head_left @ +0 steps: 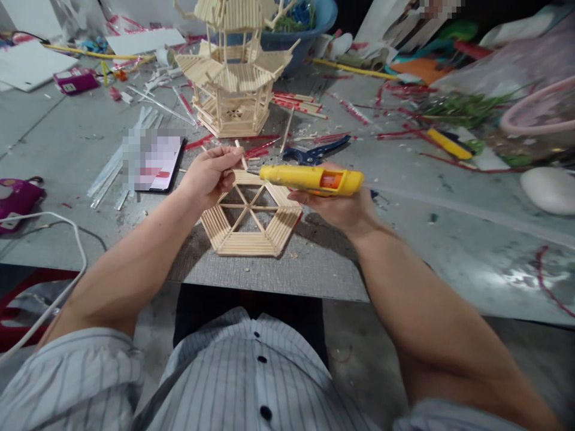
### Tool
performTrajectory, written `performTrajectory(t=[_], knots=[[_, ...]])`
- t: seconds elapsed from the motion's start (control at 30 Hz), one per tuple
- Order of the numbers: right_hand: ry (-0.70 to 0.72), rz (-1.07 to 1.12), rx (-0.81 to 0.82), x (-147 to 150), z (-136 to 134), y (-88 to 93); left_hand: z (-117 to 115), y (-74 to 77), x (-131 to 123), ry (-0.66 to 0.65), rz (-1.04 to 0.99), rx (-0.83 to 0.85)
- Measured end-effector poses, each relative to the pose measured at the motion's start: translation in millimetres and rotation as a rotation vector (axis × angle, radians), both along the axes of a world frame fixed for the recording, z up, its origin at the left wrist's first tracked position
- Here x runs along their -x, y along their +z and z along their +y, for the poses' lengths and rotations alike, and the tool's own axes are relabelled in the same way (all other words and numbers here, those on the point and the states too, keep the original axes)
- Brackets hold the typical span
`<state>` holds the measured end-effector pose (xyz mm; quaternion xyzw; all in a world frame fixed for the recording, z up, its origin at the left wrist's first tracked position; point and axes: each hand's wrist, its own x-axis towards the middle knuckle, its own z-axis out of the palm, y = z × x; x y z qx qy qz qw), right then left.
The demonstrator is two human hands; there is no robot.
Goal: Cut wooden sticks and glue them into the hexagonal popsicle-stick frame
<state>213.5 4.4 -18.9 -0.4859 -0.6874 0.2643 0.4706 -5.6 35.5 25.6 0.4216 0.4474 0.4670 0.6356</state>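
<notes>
My left hand [209, 170] pinches a short wooden stick [241, 154], holding it upright above the far edge of a hexagonal frame [247, 244]. The frame is built of pale wooden sticks, with thin spokes crossing at its middle, and lies flat near the table's front edge. In my right hand [344, 209] is a yellow glue gun [291, 177], its nozzle pointing left at the stick's lower end. Whether the nozzle touches the stick I cannot tell. Behind the hands stands a tiered pagoda model [233, 78] made of the same kind of sticks.
Blue-handled pliers [314, 152] lie just beyond the glue gun. A phone [162, 163] and clear glue sticks [117, 161] are at the left. A yellow utility knife [449, 143] and a white rounded object [550, 188] lie right. A blue basin [321, 24] stands behind the pagoda.
</notes>
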Motion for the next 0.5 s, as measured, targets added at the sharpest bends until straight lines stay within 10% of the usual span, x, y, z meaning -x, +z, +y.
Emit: performTrajectory(t=[0.5], knots=[[0.083, 0.116, -0.089, -2.0, 6.5, -7.5, -0.2, -0.2, 0.2, -0.004, -0.024, 0.023]])
